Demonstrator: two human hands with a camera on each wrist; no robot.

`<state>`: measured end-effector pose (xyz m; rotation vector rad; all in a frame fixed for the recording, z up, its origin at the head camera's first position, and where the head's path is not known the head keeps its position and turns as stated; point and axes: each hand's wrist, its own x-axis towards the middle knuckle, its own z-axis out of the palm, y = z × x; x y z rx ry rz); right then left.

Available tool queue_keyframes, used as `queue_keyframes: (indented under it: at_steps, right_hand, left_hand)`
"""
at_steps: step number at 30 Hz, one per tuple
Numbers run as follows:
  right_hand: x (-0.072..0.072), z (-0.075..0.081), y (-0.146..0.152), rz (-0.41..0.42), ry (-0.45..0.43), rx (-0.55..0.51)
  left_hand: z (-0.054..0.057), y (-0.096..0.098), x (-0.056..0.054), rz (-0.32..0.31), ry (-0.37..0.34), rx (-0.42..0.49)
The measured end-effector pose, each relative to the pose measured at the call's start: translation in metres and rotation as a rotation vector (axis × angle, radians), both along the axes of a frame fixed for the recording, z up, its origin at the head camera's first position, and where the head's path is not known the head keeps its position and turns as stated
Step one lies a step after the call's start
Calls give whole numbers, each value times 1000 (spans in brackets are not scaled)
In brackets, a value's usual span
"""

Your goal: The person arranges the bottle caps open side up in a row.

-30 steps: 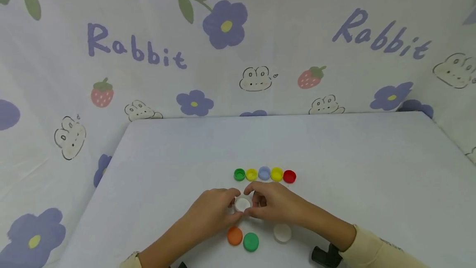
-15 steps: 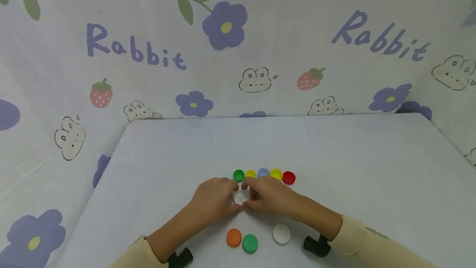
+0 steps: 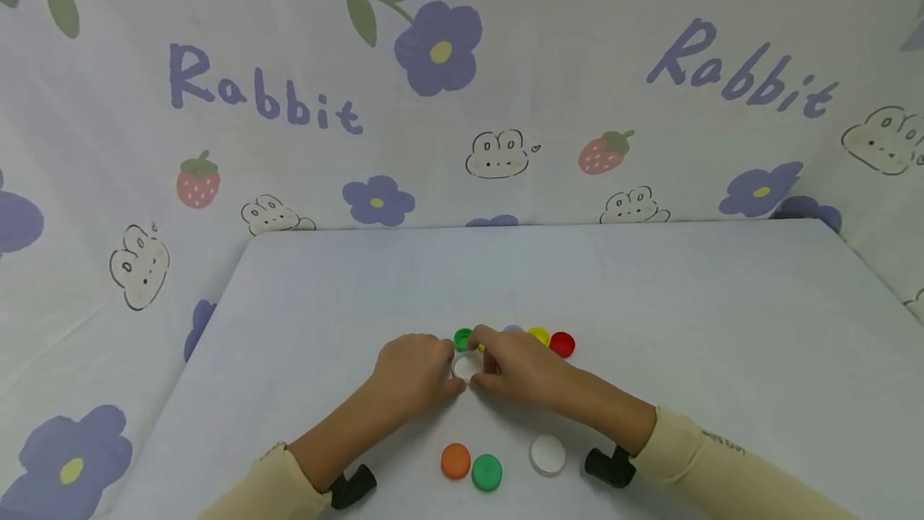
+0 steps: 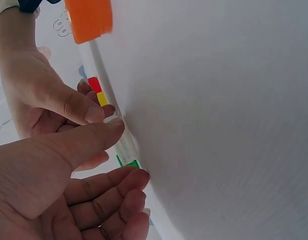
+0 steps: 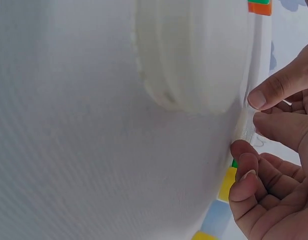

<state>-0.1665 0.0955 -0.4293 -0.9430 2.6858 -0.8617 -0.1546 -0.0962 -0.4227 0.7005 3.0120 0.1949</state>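
A round white bottle cap [image 3: 467,368] lies flat between both hands, just in front of a row of coloured caps. My left hand [image 3: 413,369] grips its left side, thumb at the near edge and fingers at the far edge. From the right, my right hand [image 3: 525,369] holds it the same way and covers part of the row. Both thumbs meet close together at the white cap's rim [image 4: 126,148] in the left wrist view. A green cap [image 3: 464,339] with its hollow side up sits right behind the white one.
Along the row are a light blue cap [image 3: 513,328], a yellow cap [image 3: 538,335] and a red cap [image 3: 562,344]; another yellow one is mostly hidden. Nearer me lie an orange cap [image 3: 455,461], a green cap [image 3: 487,473] and a second white cap [image 3: 548,455].
Both hands have slid the white cap away from me, up close to the green cap in the row. The orange, green and second white caps nearer me have stayed put.
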Motion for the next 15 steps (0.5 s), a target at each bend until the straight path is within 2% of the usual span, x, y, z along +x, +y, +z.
queue_keyframes:
  at_steps: [8, 15]
  right_hand:
    - [0, 0, 0, -8, 21, -10]
    - [0, 4, 3, -15, -4, -19]
  left_hand:
    - [0, 0, 1, 0, 33, -3]
    - [1, 0, 2, 7, 29, -29]
